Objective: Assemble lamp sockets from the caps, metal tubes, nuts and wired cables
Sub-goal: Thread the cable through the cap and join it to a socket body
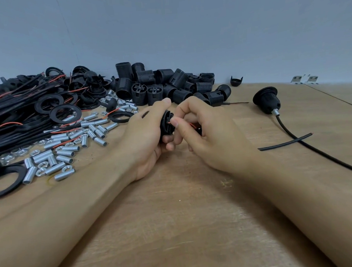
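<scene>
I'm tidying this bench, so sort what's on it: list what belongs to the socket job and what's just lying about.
Belongs to the job:
left hand holding black socket part
right hand pinching red wire
metal tubes
nuts
threaded socket bodies
wired cables
black rings
finished socket with cable

Lying about:
two metal brackets by the wall
</scene>
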Available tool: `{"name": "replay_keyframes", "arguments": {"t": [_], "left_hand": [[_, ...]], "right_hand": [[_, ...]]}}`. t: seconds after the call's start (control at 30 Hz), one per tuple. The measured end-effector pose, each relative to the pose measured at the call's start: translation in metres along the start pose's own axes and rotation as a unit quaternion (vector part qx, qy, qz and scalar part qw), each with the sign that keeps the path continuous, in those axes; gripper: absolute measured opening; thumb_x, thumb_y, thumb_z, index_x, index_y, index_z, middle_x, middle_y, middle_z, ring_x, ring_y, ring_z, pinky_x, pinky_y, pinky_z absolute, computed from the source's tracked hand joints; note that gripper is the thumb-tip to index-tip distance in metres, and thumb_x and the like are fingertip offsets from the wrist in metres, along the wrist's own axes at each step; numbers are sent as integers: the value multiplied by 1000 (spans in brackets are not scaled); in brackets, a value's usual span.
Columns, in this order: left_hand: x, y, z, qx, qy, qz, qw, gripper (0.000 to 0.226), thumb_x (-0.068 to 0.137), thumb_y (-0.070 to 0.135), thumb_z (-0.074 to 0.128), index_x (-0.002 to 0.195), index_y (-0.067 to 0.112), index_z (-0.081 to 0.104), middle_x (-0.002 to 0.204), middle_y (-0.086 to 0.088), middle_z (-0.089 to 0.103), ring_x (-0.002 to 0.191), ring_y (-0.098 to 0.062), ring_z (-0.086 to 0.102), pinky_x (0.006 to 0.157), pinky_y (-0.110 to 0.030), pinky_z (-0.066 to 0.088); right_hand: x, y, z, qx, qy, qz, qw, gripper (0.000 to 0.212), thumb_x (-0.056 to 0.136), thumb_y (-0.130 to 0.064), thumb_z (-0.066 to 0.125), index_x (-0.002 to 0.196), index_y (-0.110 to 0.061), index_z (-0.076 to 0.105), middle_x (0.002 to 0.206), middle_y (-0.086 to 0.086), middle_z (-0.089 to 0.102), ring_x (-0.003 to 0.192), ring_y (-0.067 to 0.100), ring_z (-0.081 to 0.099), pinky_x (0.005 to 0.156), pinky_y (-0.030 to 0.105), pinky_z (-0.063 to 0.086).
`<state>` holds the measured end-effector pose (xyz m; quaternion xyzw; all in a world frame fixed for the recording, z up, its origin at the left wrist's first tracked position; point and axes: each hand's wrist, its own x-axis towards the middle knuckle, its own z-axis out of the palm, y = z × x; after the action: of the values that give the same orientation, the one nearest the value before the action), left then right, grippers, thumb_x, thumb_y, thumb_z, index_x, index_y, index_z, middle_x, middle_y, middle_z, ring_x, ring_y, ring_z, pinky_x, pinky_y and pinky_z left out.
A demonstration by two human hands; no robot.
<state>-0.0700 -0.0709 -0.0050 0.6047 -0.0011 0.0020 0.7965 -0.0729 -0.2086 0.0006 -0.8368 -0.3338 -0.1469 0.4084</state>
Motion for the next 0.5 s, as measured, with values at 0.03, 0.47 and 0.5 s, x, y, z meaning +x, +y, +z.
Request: {"name": "replay_keyframes", "arguments": {"t": [0.03, 0.47, 0.5], "left_hand": [[0, -1, 0, 3, 6, 7, 1000, 27, 100, 32, 53, 87, 8, 54, 62, -11, 47, 45, -15, 40, 37, -20, 32], [0, 1, -3, 16, 1, 18, 1000, 31, 99, 38, 56, 106, 8, 59, 83, -17, 50, 49, -15, 41, 40, -23, 36], [0, 1, -3, 13, 3, 16, 1000, 31, 99, 38, 56, 105, 8, 58, 83, -16, 50, 48, -14, 40, 39, -22, 35]], "right_hand": [[0, 1, 1, -4, 2, -5, 1000, 8, 99, -18, 55, 92, -15, 54, 67, -7, 69, 56, 0, 60, 57, 10, 35], [2, -2, -8, 90, -120, 37, 988, 33, 83, 0, 52, 104, -16, 32, 89, -8, 53, 73, 2, 60, 66, 24, 49], [2, -3, -10, 80, -135, 42, 987, 36, 78, 0, 52, 104, -16, 31, 92, -5, 48, 75, 8, 57, 69, 34, 50]]}}
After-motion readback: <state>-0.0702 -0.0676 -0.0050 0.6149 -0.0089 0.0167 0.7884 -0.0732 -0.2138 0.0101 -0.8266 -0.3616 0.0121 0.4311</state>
